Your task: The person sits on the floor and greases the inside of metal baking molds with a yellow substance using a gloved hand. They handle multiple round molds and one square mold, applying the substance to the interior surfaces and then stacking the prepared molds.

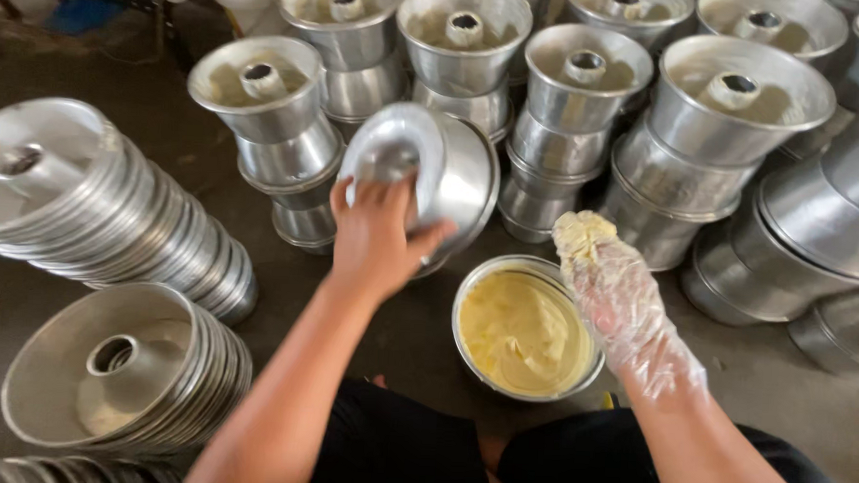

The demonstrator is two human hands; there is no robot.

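My left hand (pixel 377 237) grips a shiny metal tube cake pan (pixel 452 175), tilted on its side with its base turned toward me. My right hand (pixel 613 288) wears a clear plastic glove, and a lump of pale yellow grease clings to its fingertips. It hovers just right of and above a round metal bowl (pixel 473 290) filled with the same yellow grease, which sits on the floor between my knees and the held pan.
Stacks of nested tube pans (pixel 112 208) lie tilted at the left, with another stack (pixel 124 373) below them. Upright piles of greased tube pans (pixel 575 113) crowd the back and right. The grey floor (pixel 790 383) shows at lower right.
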